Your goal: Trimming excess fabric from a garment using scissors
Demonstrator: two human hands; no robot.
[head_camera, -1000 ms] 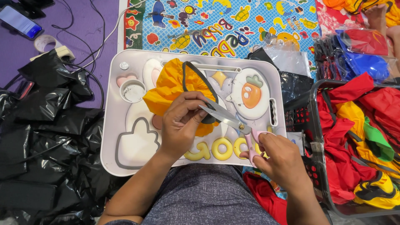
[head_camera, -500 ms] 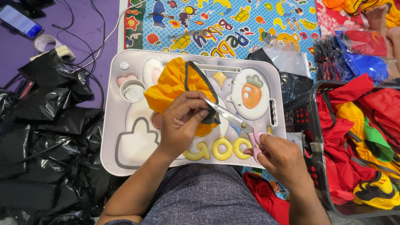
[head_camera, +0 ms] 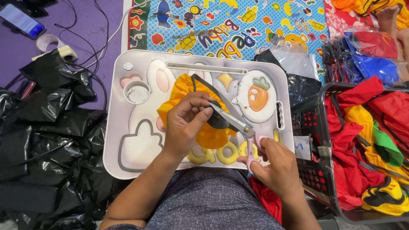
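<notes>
A white lap tray [head_camera: 128, 170] with cartoon shapes printed on it fills the middle of the frame, lying across the person's lap. On it lies a piece of orange-yellow fabric [head_camera: 183, 91] with a black strap [head_camera: 200, 83] looping over it.

The left hand [head_camera: 185, 123] sits at the centre of the frame, its grip closed on the fabric and a dark patch of it, with thumb and fingers pinched together just beside the blades. The right hand [head_camera: 275, 166], lower right of centre, has its grip around the pink handles of a pair of scissors [head_camera: 232, 119]; the metal blades point up and to the left, lying narrow and almost together, their tip at the fabric beside the left fingers.

Black plastic bags [head_camera: 47, 136] are heaped along the left side of the frame. A black basket [head_camera: 317, 123] full of red, yellow and green fabric stands at the right edge. A colourful play mat [head_camera: 238, 25] lies across the top, and a phone [head_camera: 21, 19] rests in the upper left corner on a purple mat [head_camera: 85, 47].
</notes>
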